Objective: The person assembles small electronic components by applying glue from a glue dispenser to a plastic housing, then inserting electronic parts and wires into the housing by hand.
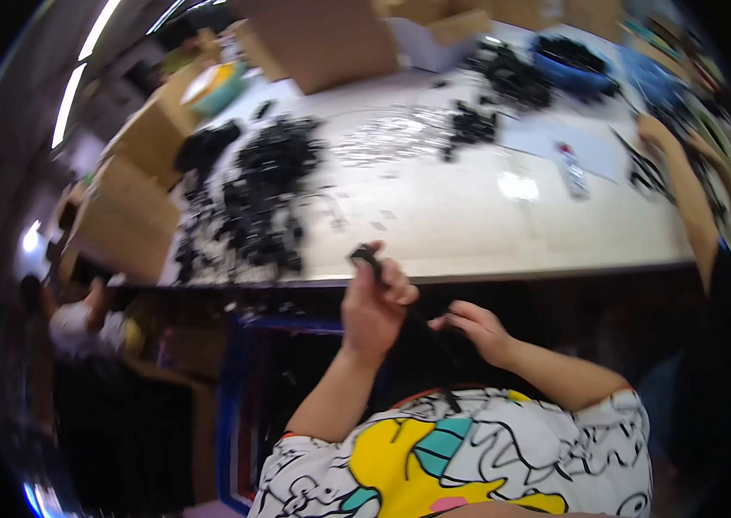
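My left hand [374, 306] is raised just in front of the table edge, its fingers closed round a small black piece [366, 258] whose blocky end sticks out at the top. Lower and to its right, my right hand [479, 328] is closed in a pinch. Whatever lies between those fingertips is dark and blurred against the dark background, so its kind cannot be made out. Beyond my left hand, a large heap of black parts [270, 181] covers the left of the white table [452, 229]. Many small shiny metal pieces [391, 134] lie spread behind it.
Cardboard boxes [136, 216] line the left side, and a big one [322, 43] stands at the back. A blue bowl [572, 78] holds black parts. A small bottle [572, 173] and black scissors [644, 173] lie at right, near another person's arm [685, 190]. A blue crate [231, 414] stands below.
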Available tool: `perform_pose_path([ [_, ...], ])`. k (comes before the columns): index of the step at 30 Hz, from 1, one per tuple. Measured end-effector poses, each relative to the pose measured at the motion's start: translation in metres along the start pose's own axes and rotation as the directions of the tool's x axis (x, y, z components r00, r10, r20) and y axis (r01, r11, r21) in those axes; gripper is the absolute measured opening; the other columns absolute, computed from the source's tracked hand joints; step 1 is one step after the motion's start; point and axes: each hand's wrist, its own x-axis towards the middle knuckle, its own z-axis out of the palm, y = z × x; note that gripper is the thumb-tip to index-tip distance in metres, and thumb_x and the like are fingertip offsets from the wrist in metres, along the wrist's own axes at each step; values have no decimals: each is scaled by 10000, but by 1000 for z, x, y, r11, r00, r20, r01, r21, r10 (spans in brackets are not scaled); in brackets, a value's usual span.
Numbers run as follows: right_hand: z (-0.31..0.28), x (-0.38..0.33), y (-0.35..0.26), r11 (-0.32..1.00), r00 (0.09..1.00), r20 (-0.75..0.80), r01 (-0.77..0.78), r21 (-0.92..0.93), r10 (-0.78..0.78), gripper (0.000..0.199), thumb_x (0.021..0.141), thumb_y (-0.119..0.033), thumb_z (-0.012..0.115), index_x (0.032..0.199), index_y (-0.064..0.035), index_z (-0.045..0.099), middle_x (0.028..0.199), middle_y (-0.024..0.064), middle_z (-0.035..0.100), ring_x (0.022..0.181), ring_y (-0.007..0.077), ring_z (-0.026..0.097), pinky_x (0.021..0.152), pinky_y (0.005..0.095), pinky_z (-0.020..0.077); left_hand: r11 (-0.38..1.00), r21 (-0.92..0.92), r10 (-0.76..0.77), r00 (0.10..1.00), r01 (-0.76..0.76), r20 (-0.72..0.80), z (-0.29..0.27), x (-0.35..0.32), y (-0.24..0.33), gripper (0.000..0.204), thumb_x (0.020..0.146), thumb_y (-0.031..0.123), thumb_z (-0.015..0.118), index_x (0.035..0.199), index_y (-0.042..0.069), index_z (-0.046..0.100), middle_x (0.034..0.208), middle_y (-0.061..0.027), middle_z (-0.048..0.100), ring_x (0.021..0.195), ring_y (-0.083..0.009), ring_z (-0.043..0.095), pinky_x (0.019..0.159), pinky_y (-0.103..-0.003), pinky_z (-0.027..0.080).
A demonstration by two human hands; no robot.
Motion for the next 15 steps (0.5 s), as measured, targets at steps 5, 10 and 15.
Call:
perform_pose_path([
  [5,1,3,-2,875,963,157,-266,404,220,180,878,-206,421,874,-31,466,753,63,536,724,151,571,676,264,453,976,183,125,992,-122,-8,4,10,-7,291,874,345,453,1075,137,418,687,19,354,506,-57,276,457,-194,235],
  [10,-23,-18,-33,970,972,143,-206,131,187,234,872,-245,459,885,-13,485,716,40,533,630,113,525,617,242,437,939,299,169,985,-172,35,9,18,-32,336,867,352,466,1092,112,396,692,11,351,522,-68,298,467,-204,264],
  [15,-65,-27,-70,935,997,-35,-77,-348,69,263,772,-272,603,832,-16,592,708,111,605,620,151,575,592,277,450,918,379,102,993,-119,64,23,27,-47,521,863,430,429,1247,110,282,922,-57,444,745,-122,447,667,-251,387],
])
